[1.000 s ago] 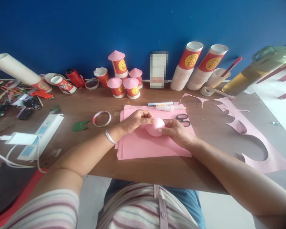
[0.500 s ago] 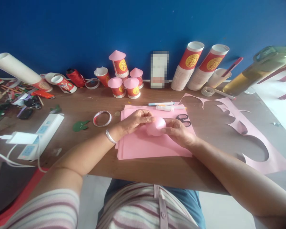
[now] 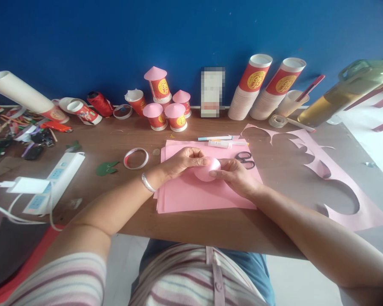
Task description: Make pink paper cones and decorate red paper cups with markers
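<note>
Between my hands is a small pink paper cone (image 3: pixel 207 172), its edge pinched from both sides. My left hand (image 3: pixel 190 160) grips its left side between thumb and fingers. On its right side, the thumb and fingers of my right hand (image 3: pixel 234 172) are closed on the paper. Both hands are over a stack of pink paper sheets (image 3: pixel 191 195). Black-handled scissors (image 3: pixel 245 160) lie on the stack just beyond my right hand, their blades not visible. A blue pen (image 3: pixel 215 138) and a white glue tube (image 3: pixel 219 144) lie at the stack's far edge.
Several red paper cups with pink cone tops (image 3: pixel 178 117) stand at the back. Behind to the right are two tall cup stacks (image 3: pixel 239 104) and a bottle (image 3: pixel 325 102). A cut pink sheet (image 3: pixel 341 182) lies right. Left are a tape roll (image 3: pixel 136 158) and a power strip (image 3: pixel 60 178).
The cone has turned or flattened slightly in my fingers, and my right thumb has shifted a little to the left. Both hands keep their hold.
</note>
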`<state>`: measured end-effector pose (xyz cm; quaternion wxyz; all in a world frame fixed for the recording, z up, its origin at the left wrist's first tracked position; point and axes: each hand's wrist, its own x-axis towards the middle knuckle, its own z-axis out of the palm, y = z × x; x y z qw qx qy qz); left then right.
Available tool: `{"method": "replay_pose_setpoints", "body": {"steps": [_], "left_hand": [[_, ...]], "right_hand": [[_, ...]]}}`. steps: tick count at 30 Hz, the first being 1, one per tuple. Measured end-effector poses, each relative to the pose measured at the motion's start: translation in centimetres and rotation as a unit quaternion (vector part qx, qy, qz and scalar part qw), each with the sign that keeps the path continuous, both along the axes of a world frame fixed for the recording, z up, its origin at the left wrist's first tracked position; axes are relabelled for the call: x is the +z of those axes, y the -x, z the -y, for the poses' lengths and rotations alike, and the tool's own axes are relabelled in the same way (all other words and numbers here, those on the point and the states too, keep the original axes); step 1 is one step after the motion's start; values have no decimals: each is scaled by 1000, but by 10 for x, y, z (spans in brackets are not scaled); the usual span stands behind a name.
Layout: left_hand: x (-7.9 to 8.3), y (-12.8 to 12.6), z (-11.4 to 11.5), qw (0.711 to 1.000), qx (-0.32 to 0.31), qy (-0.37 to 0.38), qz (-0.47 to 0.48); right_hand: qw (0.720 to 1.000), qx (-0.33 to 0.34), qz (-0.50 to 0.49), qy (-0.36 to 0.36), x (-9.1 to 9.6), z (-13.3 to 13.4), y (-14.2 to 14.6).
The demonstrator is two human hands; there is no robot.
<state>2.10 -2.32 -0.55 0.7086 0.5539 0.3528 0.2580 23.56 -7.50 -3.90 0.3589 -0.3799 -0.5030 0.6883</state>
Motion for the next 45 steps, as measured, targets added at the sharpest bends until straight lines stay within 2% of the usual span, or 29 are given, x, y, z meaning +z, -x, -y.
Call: {"method": "replay_pose_setpoints", "body": {"steps": [5,9,13,21,25,28,35,41,45], "left_hand": [[0,1,-1,997,18,59,40],[-3,4,-4,990,44,103,87],[-8,5,-8,986,58,107,117],[-15,7,-10,982,74,121,125],[-15,8,-9,985,44,122,117],[-13,8,-8,989,10,104,101],[-9,5,-5,994,-13,85,69],[-7,3,-2,996,-21,69,45],[-7,3,-2,997,-20,70,40]], "right_hand": [[999,-10,-44,0,-1,-1,0],[995,-56,-81,17,4,-3,2],[992,-103,-70,28,7,-5,4],[991,-123,-50,-7,8,-7,2],[990,-131,-52,0,10,-7,2],[990,-126,-69,4,9,-7,3],[996,-69,-64,8,2,-5,3],[993,-91,-74,27,8,-5,5],[997,-63,-46,24,6,-5,4]]}}
